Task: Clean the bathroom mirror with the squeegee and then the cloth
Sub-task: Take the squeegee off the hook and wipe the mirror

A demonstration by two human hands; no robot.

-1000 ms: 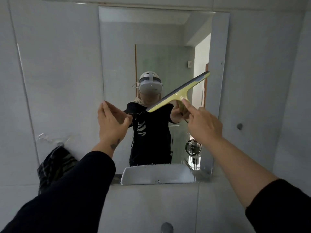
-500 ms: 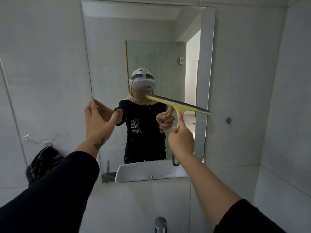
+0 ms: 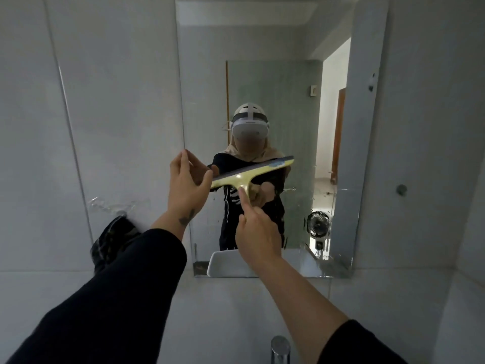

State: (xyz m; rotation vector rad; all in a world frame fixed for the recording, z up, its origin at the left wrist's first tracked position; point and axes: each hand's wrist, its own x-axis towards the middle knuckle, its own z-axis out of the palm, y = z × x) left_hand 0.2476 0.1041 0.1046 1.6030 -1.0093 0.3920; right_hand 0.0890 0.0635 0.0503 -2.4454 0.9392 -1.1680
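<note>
1. Your right hand [image 3: 258, 233] is closed around the handle of the yellow squeegee [image 3: 252, 173], with the index finger stretched up along the handle toward the head.
2. The squeegee is held up in front of the mirror [image 3: 282, 35], about halfway up the glass. Its blade runs at a slant, low on the left and high on the right. You cannot tell from this view whether the blade edge presses on the glass.
3. Your left hand [image 3: 187, 186] is raised beside the left end of the blade, fingers loosely curled and part spread, holding nothing. The thumb side sits right at the blade's left tip; contact cannot be told.
4. The left hand lies over the mirror's left edge, with the fingertips near the border of the glass.
5. The lower right part of the mirror carries streaks and drops of water.
6. A dark checked cloth [image 3: 112, 240] hangs on the tiled wall [image 3: 105, 101] to the left of the mirror, low down and partly behind your left sleeve [image 3: 110, 298].
7. A chrome tap [image 3: 280, 348] shows at the bottom edge, below the mirror.
8. In the glass you see a small fan [image 3: 318, 224] at the lower right.
</note>
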